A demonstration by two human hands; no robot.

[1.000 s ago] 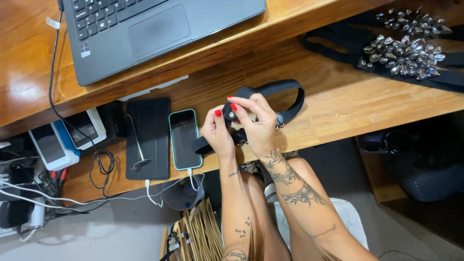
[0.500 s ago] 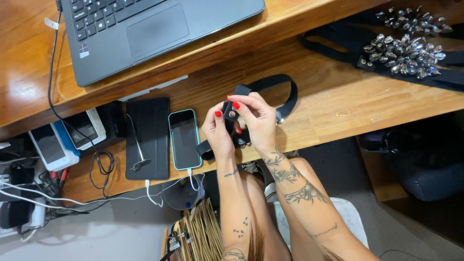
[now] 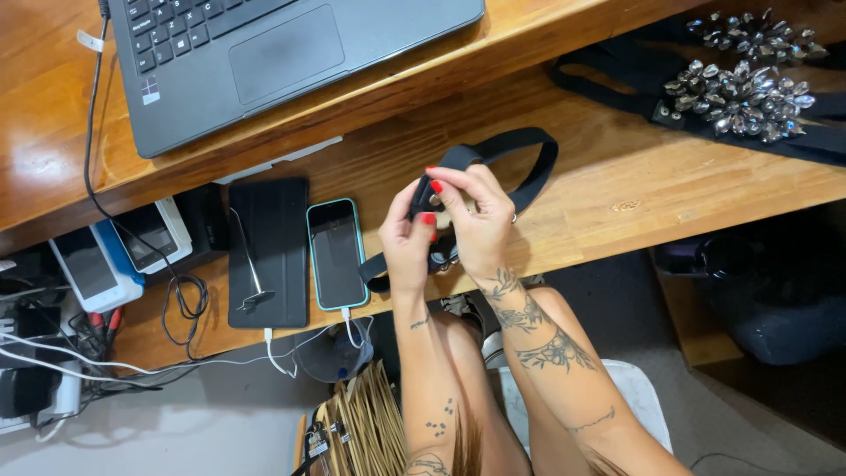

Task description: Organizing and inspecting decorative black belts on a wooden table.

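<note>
Over the lower wooden shelf [image 3: 599,189], both hands pinch the same black fabric strap [image 3: 529,159]. My left hand [image 3: 407,242] grips it from the left with thumb and fingers. My right hand [image 3: 476,220] closes over its top end, red nails showing. The strap loops away to the right on the wood, and a short end hangs down to the left below my left hand. What the fingers cover between them is hidden.
A turquoise-cased phone [image 3: 337,254] on a charging cable lies left of my hands, beside a black tablet case [image 3: 269,251]. A dark laptop [image 3: 282,53] sits on the upper shelf. A black band with clear stones [image 3: 740,84] lies at the right. Cables and small devices [image 3: 88,264] crowd the left.
The strap's loop has shifted slightly on the wood as my fingers work its end. Both hands stay in nearly the same place.
</note>
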